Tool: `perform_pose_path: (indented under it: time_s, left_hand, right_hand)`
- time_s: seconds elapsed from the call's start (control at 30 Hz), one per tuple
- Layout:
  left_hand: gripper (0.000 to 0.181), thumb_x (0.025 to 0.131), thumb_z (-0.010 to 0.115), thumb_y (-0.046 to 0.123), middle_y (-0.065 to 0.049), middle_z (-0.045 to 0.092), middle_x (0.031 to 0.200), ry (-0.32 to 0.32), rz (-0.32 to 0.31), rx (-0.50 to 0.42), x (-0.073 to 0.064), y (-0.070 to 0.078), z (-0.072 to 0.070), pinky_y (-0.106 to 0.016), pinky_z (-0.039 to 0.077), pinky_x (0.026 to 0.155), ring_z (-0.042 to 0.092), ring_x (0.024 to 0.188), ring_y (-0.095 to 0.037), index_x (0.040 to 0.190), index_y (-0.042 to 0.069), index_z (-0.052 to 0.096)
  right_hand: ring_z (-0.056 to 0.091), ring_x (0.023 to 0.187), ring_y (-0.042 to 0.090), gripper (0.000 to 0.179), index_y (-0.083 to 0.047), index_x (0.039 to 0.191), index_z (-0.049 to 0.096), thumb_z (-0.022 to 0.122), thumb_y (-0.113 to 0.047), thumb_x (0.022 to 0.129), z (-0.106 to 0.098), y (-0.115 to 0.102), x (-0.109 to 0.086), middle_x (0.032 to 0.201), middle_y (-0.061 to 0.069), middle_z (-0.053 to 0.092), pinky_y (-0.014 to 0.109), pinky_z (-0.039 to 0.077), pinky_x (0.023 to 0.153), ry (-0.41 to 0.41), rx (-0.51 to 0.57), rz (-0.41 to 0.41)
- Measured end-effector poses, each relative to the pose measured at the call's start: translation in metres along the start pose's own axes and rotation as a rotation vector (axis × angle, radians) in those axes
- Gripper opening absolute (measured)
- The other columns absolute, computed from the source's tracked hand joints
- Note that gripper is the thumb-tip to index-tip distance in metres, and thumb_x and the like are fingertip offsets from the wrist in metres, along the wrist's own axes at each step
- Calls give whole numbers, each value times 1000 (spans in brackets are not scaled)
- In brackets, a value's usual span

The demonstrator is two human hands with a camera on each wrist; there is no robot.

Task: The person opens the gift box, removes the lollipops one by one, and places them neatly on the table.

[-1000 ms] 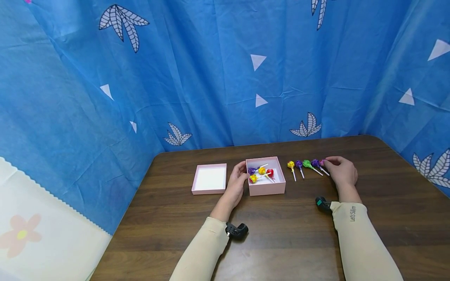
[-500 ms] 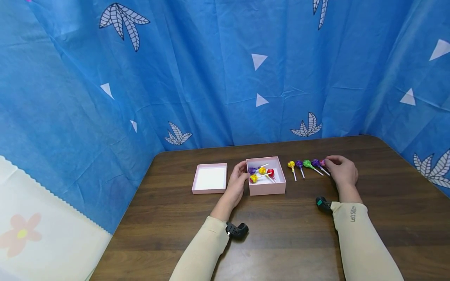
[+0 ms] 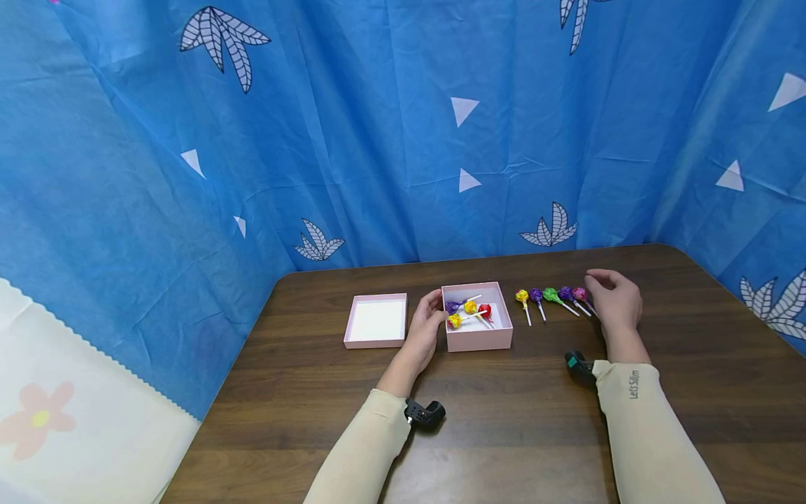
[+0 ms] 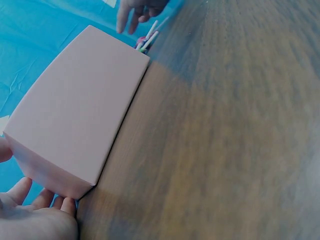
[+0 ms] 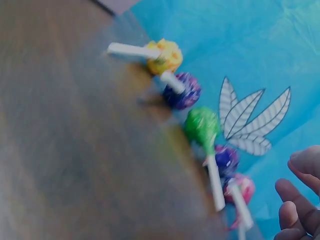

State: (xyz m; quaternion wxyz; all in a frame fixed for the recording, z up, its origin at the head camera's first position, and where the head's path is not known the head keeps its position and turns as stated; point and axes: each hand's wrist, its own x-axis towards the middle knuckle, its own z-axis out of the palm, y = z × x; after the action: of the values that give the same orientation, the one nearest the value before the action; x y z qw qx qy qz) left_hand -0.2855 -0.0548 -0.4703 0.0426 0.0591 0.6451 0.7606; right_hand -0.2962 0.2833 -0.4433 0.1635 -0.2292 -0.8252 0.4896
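Observation:
My left hand (image 3: 423,327) rests against the left side of an uncovered pink box (image 3: 478,341), thumb at the rim and fingers along the outer wall. Inside the box lie several wrapped lollipops, among them a red lollipop (image 3: 484,309) and a purple lollipop (image 3: 452,306). To the box's right, a row holds a yellow lollipop (image 5: 164,57), a purple lollipop (image 5: 182,91), a green lollipop (image 5: 202,125), a second purple lollipop (image 5: 226,159) and a pink lollipop (image 5: 242,189). My right hand (image 3: 613,302) hovers just right of the pink one, thumb and fingers apart, holding nothing.
The pink box lid (image 3: 376,320), white inside, lies upturned left of my left hand. All of this is on a brown wooden table (image 3: 497,427). A blue patterned curtain (image 3: 403,140) hangs along the table's back and sides.
My right hand has let go of the pink lollipop and lifted slightly away and back, leaving it at the row's right end. The left hand and box stay put.

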Motion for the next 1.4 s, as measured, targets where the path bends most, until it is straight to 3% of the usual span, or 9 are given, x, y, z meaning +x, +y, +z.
perform_pose_path:
  time_s: [0.13, 0.3, 0.4, 0.57, 1.0, 1.23, 1.4]
  left_hand:
    - [56, 94, 48, 2, -16, 34, 158, 3, -1, -2, 1, 0, 1, -46, 21, 126, 30, 148, -32, 148, 6, 37]
    - [56, 94, 49, 3, -16, 34, 158, 2, 6, -4, 1, -1, 1, -46, 21, 126, 30, 148, -32, 148, 6, 37]
    - [56, 94, 49, 4, -16, 35, 157, 1, 14, -3, 1, -3, 0, -47, 22, 126, 31, 147, -32, 148, 5, 37]
    - [55, 94, 49, 3, -16, 35, 157, -2, 10, -1, 1, -3, -1, -47, 22, 126, 32, 147, -32, 148, 6, 37]
    - [55, 94, 49, 3, -16, 36, 156, -2, 2, -10, 1, -1, -1, -47, 22, 126, 33, 146, -32, 148, 5, 37]
    - [55, 95, 49, 4, -14, 34, 159, 0, -15, -1, 0, 1, -1, -47, 21, 126, 30, 149, -31, 149, 7, 37]
    - [55, 95, 49, 5, -15, 34, 158, -1, -10, 2, 0, 1, -1, -48, 21, 126, 31, 148, -31, 149, 7, 37]
  right_hand:
    - [52, 119, 20, 49, -20, 131, 66, 56, -52, 96, -4, -14, -3, 133, 5, 62, 33, 39, 89, 30, 33, -26]
    - [50, 91, -1, 43, -21, 126, 69, 61, -49, 94, -8, -33, -8, 101, -17, 62, 18, 42, 75, 65, 130, -68]
    - [50, 87, -5, 39, -20, 124, 70, 65, -43, 93, -10, -45, -12, 93, -27, 56, 13, 43, 71, 69, 227, -101]
    - [53, 89, -2, 34, -15, 121, 71, 68, -33, 93, -11, -65, -20, 91, -25, 60, 12, 44, 70, 73, 352, -190]
    - [53, 84, 5, 31, -13, 120, 73, 70, -28, 93, -16, -101, -44, 98, -25, 64, 15, 43, 65, 61, 383, -319]
    - [55, 86, 4, 29, -14, 118, 73, 69, -28, 93, -8, -109, -53, 99, -25, 64, 14, 45, 68, 38, 342, -414]
    - [56, 85, 3, 28, -18, 117, 74, 69, -31, 94, 2, -111, -60, 107, -12, 69, 13, 46, 68, 9, 267, -473]
